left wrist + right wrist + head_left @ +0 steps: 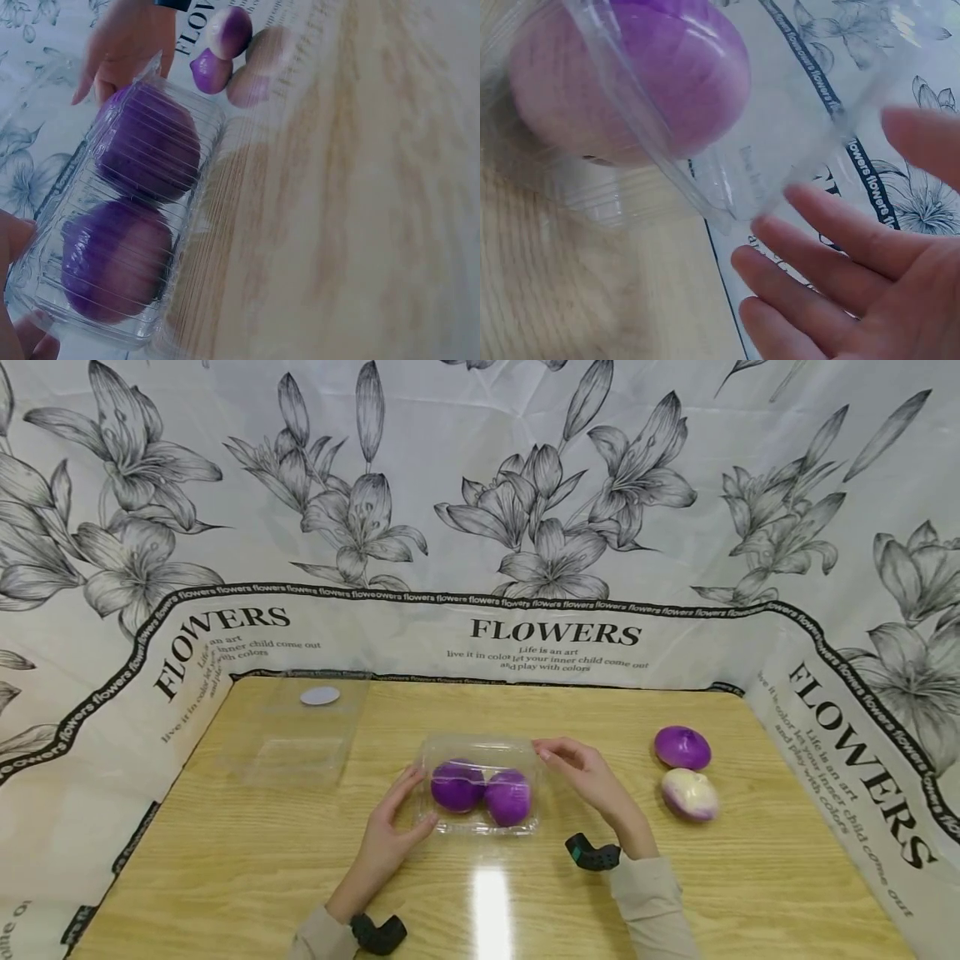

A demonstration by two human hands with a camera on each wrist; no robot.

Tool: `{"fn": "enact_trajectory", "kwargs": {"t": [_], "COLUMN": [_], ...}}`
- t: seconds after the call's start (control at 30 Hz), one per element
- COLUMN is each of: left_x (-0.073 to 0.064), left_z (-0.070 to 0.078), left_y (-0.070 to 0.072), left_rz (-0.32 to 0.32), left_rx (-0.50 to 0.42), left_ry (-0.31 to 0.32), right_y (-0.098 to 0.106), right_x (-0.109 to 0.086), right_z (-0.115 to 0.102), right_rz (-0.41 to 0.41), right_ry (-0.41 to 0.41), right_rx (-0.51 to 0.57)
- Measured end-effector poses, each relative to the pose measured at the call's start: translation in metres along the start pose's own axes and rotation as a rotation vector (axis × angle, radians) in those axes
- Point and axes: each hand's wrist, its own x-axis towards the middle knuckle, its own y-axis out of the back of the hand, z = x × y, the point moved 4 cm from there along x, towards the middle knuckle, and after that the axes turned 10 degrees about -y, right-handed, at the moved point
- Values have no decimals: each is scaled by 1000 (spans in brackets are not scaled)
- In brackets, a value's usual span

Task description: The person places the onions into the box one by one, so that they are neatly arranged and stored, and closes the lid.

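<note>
1. The left hand (390, 831) lies at the left end of a clear plastic clamshell box (480, 787); its fingers are straight and touch the box's side, curled round nothing; in the left wrist view a fingertip (15, 236) meets the box's near corner.
2. The right hand (592, 777) sits at the box's right end; its fingers reach the upper right corner, stretched out and loose rather than clenched; the right wrist view shows the fingers (832, 247) spread just beside the clear rim, and whether they press it cannot be told.
3. The clamshell box stands on the wooden table (225, 877), near its middle, between the two hands; its lid is down over two purple onions (483, 789) lying side by side and touching.
4. To the right of the box, well apart from it, lie a purple onion (682, 747) and, just in front of it, a paler white-and-purple onion (690, 795).
5. At the table's far left lies a second clear container (292, 739) with a round white sticker (320, 696).
6. A sheet printed with lilies and the word FLOWERS (555, 632) walls the table on three sides.
</note>
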Motion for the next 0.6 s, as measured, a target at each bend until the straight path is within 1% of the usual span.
{"fn": "enact_trajectory", "kwargs": {"t": [0.07, 0.2, 0.27, 0.43, 0.5, 0.6], "left_x": [1, 1, 0, -4, -5, -6], "left_z": [1, -1, -7, -29, -33, -33], "left_y": [1, 1, 0, -1, 0, 0], "left_rz": [-2, -3, 2, -5, -16, -43], "left_rx": [1, 12, 13, -5, -28, -74], "left_ry": [1, -36, -54, -62, -85, -160], "right_y": [0, 0, 0, -2, -3, -5], "right_x": [0, -2, -3, -4, -4, -4], "right_z": [-2, -1, 0, 2, 2, 2], "right_rz": [-38, -97, -118, -163, -181, -199], "right_ry": [18, 53, 62, 61, 65, 68], "right_rx": [-18, -53, -57, -43, -40, -40]}}
